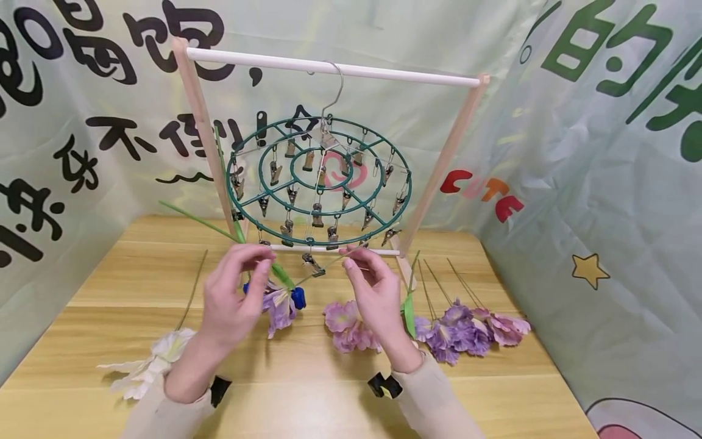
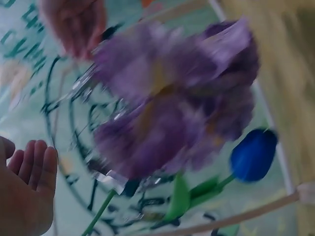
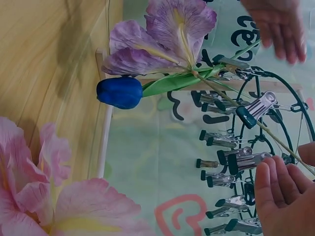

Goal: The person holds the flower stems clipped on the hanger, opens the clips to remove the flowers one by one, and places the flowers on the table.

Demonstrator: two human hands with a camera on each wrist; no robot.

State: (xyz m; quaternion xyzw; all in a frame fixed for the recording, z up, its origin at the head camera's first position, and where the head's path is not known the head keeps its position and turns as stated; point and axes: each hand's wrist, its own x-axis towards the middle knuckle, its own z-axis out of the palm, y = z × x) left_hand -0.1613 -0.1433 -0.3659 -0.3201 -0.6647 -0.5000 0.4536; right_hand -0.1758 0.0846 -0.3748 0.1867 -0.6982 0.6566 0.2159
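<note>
Hands: two; my right hand (image 1: 379,300) pinches one stem (image 3: 216,90), my left hand (image 1: 233,292) has loose fingers
Purple iris (image 1: 280,310): one, on that stem, below the hanger (image 1: 311,242)
White flower (image 1: 157,361): one, tabletop (image 1: 307,390) left
Obstacle: one clip (image 1: 313,265) between my hands

- Your purple flower (image 3: 179,29) has thin, cloth-like petals, matt and finely creased.
- The pink flower (image 3: 93,204) shows you the same cloth-like, matt look.
- The blue tulip (image 3: 119,92) looks smooth, its material hard to tell.
- Your clips (image 3: 260,107) are shiny metal with dark, rubbery-looking tips.
- The green rack (image 1: 309,242) looks like smooth plastic or coated wire; its hook (image 1: 342,82) is thin, bare metal.
- Beside you, the uprights (image 1: 200,113) are pale, matt wood.
- Your table (image 1: 307,396) has smooth wood grain with a soft shine.
- The backdrop (image 1: 548,213) is creased cloth, faintly glossy.
- Your sleeves (image 1: 439,399) are matt cloth.
</note>
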